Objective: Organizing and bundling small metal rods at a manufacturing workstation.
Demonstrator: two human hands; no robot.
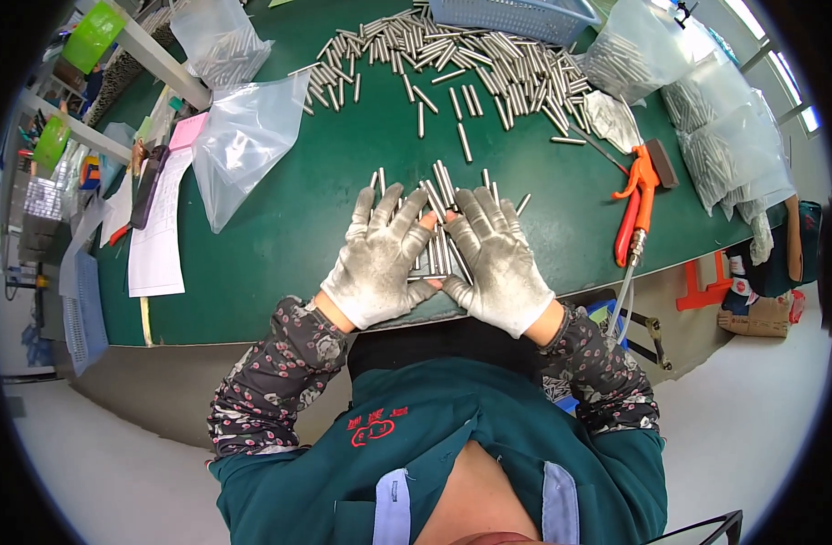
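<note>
The left hand (375,259) and right hand (500,263), in stained white work gloves with bare thumb tips, are palm down with fingers extended and slightly spread over a small cluster of cylindrical metal pins (440,243), visible between them and beyond their fingertips; neither is closed around any. A larger pin heap (525,77) lies farther ahead, an orange air blow gun (646,182) right of the right hand, and a clear plastic bag (245,150) ahead-left of the left.

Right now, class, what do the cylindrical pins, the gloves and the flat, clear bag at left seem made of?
Cylindrical pins: probably steel, polished, given their silvery glints.
Gloves: likely fabric, matte, with soft creases and grey smudges.
Flat, clear bag: apparently thin plastic film, glossy and see-through.
</note>
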